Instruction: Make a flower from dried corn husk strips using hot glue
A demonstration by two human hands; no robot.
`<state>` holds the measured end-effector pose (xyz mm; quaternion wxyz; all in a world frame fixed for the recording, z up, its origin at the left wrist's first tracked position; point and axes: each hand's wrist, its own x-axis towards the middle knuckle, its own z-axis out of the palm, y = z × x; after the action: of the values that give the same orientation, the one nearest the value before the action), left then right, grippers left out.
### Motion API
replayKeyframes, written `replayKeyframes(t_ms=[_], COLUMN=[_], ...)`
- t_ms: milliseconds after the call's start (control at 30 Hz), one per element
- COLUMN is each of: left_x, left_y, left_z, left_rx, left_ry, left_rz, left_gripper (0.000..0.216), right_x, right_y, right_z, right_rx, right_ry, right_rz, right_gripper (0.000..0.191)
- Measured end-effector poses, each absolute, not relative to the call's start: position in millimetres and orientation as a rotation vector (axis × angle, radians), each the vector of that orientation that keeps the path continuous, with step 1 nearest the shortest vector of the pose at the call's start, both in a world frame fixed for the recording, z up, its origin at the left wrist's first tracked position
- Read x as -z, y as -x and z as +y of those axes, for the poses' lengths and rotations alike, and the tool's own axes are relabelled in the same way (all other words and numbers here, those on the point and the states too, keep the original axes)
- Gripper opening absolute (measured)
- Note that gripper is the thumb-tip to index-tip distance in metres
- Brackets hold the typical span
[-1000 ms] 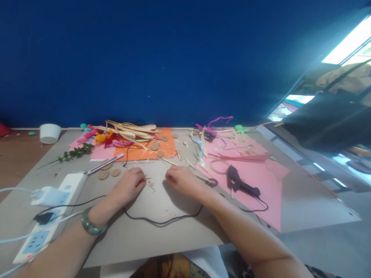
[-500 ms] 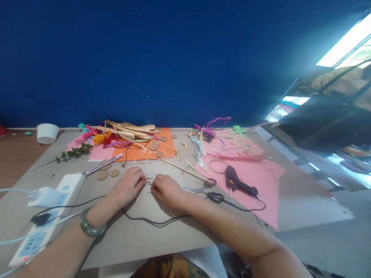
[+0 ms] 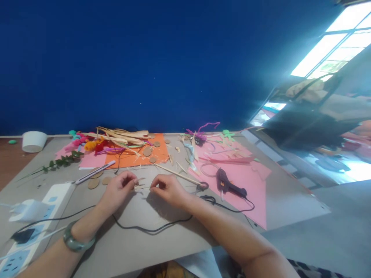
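Note:
My left hand [image 3: 120, 191] is closed in a pinch just above the grey tabletop, with thin straw-coloured strips [image 3: 140, 184] poking out from its fingertips toward the right. Facing it, my right hand [image 3: 168, 190] has thumb and forefinger pressed together at the far end of one strip; their exact kind is too small to make out. A long thin stick [image 3: 178, 174] lies behind my right hand, its end near the dark scissor handles [image 3: 203, 186]. A black hot glue gun [image 3: 228, 184] rests on pink paper [image 3: 255, 202] farther right.
A white power strip [image 3: 58, 197] with plugs stands at the left, and a black cable [image 3: 150, 231] crosses in front of my hands. Orange paper [image 3: 136, 158] with dried husk strips [image 3: 124, 135] lies at the back. Cardboard discs [image 3: 93, 183], a pen-like tool [image 3: 95, 172] and a leafy sprig [image 3: 62, 161] lie left.
My hands have lifted slightly and their fingers have shifted, so more of the strips shows between them. The whole view has swung a little to the right.

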<state>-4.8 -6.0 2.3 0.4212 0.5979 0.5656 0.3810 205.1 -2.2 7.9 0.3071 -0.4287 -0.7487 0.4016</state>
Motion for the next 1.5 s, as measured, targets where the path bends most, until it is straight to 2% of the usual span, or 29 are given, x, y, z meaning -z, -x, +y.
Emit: replayKeyframes(t_ms=[67, 267, 533, 667, 767, 967, 1233, 1500], left_x=[-2.8, -0.2, -3.4, -3.3, -0.6, -2.0, -5.1, -1.1], left_y=[2.6, -1.9, -8.0, -7.8, -6.6, -6.8, -7.6, -7.2], left_z=[-5.8, -9.7, -15.0, -14.5, -14.1, -17.1, -22.0, -22.1], left_rx=[-0.986, -1.019, -1.016, -1.019, -0.998, -0.95, -0.958, -0.95], left_ry=[-1.311, -0.986, -1.04, -1.092, -1.113, -1.314, -1.602, -1.729], left_rz=[1.356, 1.166, 1.162, 1.205, 1.224, 1.21, 1.193, 1.185], left_gripper=[0.026, 0.036, 0.031, 0.021, 0.015, 0.018, 0.019, 0.018], right_x=[-7.4, -8.5, -6.4, -4.0, -2.6, -2.3, -6.8, -6.2], right_y=[-205.9, -207.0, -206.1, -205.6, -205.6, -205.0, -201.8, -200.8], right_z=[-0.1, 2.7, 3.9, 3.6, 2.6, -0.4, -8.0, -10.2], right_rx=[-1.164, -1.606, -1.716, -1.734, -1.731, -1.66, -1.347, -1.141], right_ry=[1.119, 0.976, 0.942, 0.925, 0.938, 0.961, 1.005, 0.981], right_rz=[-1.815, -1.411, -1.334, -1.331, -1.346, -1.451, -1.721, -1.759], right_gripper=[0.005, 0.03, 0.031, 0.031, 0.031, 0.033, 0.02, 0.012])
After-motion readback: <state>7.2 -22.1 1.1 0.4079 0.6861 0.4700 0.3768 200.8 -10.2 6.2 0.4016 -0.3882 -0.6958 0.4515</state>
